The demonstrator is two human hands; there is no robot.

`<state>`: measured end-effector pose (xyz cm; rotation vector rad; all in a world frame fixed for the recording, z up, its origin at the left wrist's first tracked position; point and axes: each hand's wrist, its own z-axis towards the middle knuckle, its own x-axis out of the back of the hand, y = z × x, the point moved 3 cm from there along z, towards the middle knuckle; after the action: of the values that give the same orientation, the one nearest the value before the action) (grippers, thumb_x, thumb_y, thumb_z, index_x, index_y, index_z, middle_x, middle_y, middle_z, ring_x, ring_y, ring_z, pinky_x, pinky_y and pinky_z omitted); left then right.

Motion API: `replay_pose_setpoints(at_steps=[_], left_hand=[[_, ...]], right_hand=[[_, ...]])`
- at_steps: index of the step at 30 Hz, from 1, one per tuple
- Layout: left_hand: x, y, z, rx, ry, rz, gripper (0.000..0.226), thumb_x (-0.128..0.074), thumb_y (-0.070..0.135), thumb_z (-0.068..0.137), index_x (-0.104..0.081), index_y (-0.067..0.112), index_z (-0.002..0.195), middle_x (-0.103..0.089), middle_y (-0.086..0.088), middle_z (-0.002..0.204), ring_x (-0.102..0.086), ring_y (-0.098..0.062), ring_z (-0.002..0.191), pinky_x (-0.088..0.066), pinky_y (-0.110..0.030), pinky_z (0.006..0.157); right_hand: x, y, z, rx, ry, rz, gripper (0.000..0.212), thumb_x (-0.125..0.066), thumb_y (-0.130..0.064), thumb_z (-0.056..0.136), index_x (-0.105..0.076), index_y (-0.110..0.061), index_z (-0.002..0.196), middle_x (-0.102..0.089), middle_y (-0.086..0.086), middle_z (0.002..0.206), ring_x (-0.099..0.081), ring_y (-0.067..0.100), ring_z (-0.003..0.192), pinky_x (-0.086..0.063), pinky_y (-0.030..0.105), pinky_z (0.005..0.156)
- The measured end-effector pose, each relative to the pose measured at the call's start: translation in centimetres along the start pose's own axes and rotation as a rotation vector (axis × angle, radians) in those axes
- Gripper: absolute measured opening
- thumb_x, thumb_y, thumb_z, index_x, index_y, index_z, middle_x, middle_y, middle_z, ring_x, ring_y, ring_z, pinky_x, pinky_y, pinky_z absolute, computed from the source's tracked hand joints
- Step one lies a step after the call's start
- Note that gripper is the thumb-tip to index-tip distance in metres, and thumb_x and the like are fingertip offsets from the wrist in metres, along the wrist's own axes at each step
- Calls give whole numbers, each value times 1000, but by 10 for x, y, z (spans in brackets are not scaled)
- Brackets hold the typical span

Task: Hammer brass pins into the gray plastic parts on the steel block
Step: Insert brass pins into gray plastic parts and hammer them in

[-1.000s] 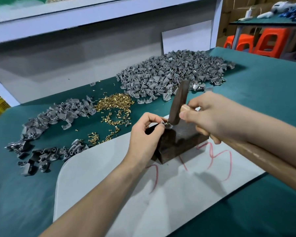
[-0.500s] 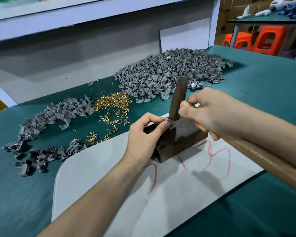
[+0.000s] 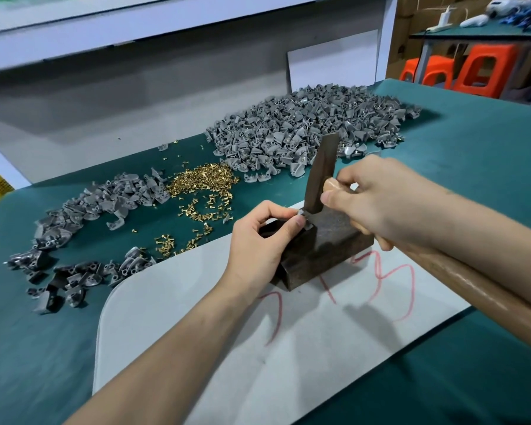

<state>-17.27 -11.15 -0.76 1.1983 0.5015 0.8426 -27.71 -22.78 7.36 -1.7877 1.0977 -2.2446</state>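
A green tabletop [image 3: 472, 154] carries a pale sheet [image 3: 196, 317] marked with red scribbles [image 3: 390, 289]. Beyond its far right corner, orange stools [image 3: 485, 69] stand by a second green table [image 3: 472, 30]. A white panel [image 3: 331, 59] leans against the back wall.

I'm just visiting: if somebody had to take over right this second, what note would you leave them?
Left hand pinches one gray part on the steel block.
Right hand grips the hammer near its head, head down at that part.
Brass pins lie loose between the big pile and small pile of parts.
Done: count unclear. Left: finish this part, then more from the piles.
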Motion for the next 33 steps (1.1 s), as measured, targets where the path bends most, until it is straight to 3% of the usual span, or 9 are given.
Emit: replay_pose_setpoints(at_steps=[13, 23, 33], left_hand=[[0, 0, 0, 3, -9, -6, 20, -72, 7, 81, -64, 21, 70, -70, 10, 71, -63, -2, 67, -50, -15, 66], [-1, 4, 0, 15, -6, -19, 20, -72, 3, 80, -63, 17, 70, -68, 12, 67, -60, -1, 65, -49, -15, 65], [-1, 6, -1, 37, -1, -28, 18, -72, 3, 80, -63, 14, 70, -66, 12, 64, -58, -1, 62, -47, -14, 62]], right_hand=[[-1, 1, 0, -26, -6, 3, 38, -50, -30, 94, -46, -12, 60, -50, 3, 44, -47, 20, 26, -43, 25, 43], [1, -2, 0, -12, 4, -23, 39, -52, -29, 93, -45, -12, 59, -48, 1, 43, -47, 19, 25, -28, 15, 30], [0, -8, 2, -7, -3, -44, 39, -52, -30, 92, -44, -12, 58, -50, 1, 46, -48, 20, 26, -35, 19, 37]])
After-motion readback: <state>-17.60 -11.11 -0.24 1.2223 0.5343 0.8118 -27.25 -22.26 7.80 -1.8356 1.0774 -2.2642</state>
